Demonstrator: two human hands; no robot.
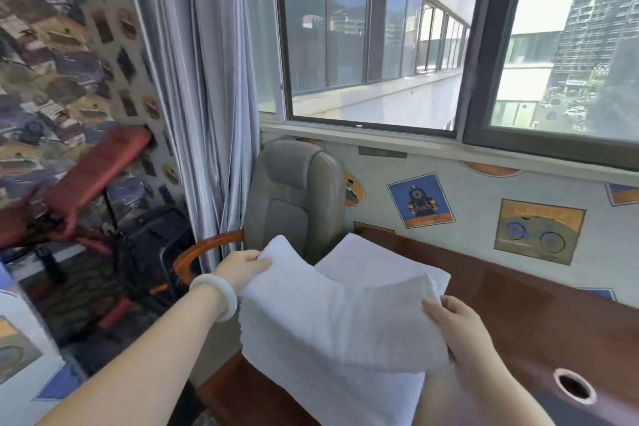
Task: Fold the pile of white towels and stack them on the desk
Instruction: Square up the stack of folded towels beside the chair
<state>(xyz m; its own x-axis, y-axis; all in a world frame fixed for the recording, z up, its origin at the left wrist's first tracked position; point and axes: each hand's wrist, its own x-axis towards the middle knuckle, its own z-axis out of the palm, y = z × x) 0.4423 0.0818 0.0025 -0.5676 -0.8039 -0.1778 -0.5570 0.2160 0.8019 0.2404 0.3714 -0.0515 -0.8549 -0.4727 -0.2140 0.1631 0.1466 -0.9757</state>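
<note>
Illumination: strong daylight enters through the wide dark-framed glass window (373, 45) ahead, and the sunlit buildings outside are close to overexposure. The interior is moderately bright. The glossy reddish-brown wooden desk (518, 315) carries soft reflections. The white terry towel (311, 328) is evenly lit, with faint shading under its raised fold. Blur smears the red padded frame (100, 169) and the left edge. Wide-angle distortion bends the window frame and the pale blue-grey curtain (214, 79). Fine detail is soft throughout.
</note>
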